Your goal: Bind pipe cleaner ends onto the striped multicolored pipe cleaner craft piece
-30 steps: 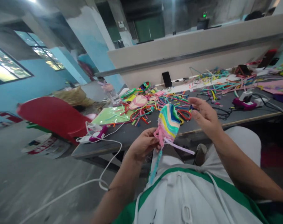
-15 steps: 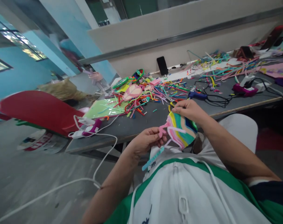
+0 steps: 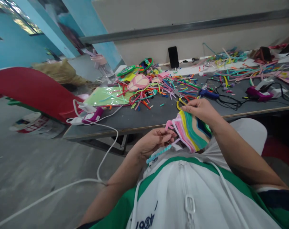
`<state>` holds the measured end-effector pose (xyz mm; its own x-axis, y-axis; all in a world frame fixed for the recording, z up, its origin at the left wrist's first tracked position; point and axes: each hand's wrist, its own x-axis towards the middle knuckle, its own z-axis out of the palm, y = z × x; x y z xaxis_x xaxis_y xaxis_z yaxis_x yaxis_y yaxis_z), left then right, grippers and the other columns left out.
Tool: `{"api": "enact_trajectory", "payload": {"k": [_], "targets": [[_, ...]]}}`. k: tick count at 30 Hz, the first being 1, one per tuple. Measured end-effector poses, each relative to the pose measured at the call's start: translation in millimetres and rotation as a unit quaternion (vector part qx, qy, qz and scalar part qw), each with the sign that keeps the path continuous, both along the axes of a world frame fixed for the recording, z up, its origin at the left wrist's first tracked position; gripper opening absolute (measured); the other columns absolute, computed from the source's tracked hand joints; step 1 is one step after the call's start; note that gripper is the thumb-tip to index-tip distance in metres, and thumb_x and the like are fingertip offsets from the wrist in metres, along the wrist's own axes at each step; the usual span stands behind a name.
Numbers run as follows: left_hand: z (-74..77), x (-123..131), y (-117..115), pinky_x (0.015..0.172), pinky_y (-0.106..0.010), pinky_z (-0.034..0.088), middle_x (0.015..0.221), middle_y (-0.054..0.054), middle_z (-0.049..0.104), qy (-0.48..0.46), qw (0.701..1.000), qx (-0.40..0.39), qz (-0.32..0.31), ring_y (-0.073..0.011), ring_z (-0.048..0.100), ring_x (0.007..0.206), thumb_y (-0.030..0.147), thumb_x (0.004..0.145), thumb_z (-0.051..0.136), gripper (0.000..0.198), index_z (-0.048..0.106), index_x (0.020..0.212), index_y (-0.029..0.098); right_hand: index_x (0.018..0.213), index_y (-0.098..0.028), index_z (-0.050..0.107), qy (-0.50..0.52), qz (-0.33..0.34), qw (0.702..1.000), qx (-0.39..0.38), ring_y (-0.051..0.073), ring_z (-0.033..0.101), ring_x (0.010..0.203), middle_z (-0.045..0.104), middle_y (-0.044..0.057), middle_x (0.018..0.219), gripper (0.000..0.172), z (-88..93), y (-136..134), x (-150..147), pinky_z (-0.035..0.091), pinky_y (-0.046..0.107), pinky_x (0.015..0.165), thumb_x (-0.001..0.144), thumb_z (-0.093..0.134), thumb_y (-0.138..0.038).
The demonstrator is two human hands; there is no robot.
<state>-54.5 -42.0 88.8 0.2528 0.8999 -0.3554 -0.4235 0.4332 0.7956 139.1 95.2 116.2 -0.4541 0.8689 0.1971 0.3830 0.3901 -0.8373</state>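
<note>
A striped piece of pipe cleaners (image 3: 192, 132), in pink, yellow, teal, beige and navy bands, is held over my lap at the table's front edge. My right hand (image 3: 198, 109) grips its upper edge between thumb and fingers. At its left side, my left hand (image 3: 162, 139) has its fingers pinched together by a pink curled end (image 3: 168, 124). What lies between those fingertips is too small to make out. A fuzzy light-blue pipe cleaner (image 3: 158, 154) sticks out below my left hand. Just beyond my right fingertips lie yellow-handled scissors (image 3: 180, 103).
Cut pipe cleaners (image 3: 144, 95) are heaped on the grey table (image 3: 106, 122). A blue glue gun (image 3: 208, 94) with a black cord lies to the right. A phone (image 3: 173, 57) leans on the wall. White cable (image 3: 111, 149) hangs at the left, near a red chair (image 3: 35, 92).
The light pink strand that crossed the stripes now runs along the piece's left edge. My left fingers have shifted slightly below the pink curl. The view has tilted down.
</note>
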Motion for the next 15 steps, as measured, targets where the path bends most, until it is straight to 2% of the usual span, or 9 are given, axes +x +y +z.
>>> {"api": "enact_trajectory", "payload": {"k": [3,6,15], "targets": [[-5.6,-2,0,0.072,-0.018,0.047,0.087,-0.006,0.064,-0.016,1.000,0.005,-0.002,-0.0090,0.059,0.074,0.014,0.067,0.077,0.021,0.068,0.086,0.009,0.058,-0.014,0.060,-0.001,0.005,1.000,-0.005,0.006,0.026,0.046,0.033,-0.005,0.047,0.045,-1.9,0,0,0.017,0.023,0.043,0.068,0.065,-0.057],[-10.9,-4,0,0.068,-0.017,0.047,0.081,-0.005,0.063,-0.015,1.000,0.003,-0.005,-0.0084,0.059,0.072,0.015,0.069,0.076,0.020,0.067,0.086,0.009,0.058,-0.014,0.059,0.003,0.007,1.000,-0.018,0.006,0.028,0.045,0.034,-0.005,0.047,0.044,-4.4,0,1,0.018,0.023,0.042,0.067,0.066,-0.057],[-23.2,-6,3,0.068,-0.018,0.047,0.077,-0.003,0.063,-0.017,0.999,0.031,0.012,-0.0078,0.059,0.070,0.020,0.062,0.081,0.027,0.067,0.084,0.011,0.060,-0.014,0.062,0.015,0.003,0.999,-0.045,0.006,0.029,0.043,0.038,-0.005,0.046,0.042,-8.4,0,3,0.018,0.023,0.041,0.066,0.067,-0.054]]}}
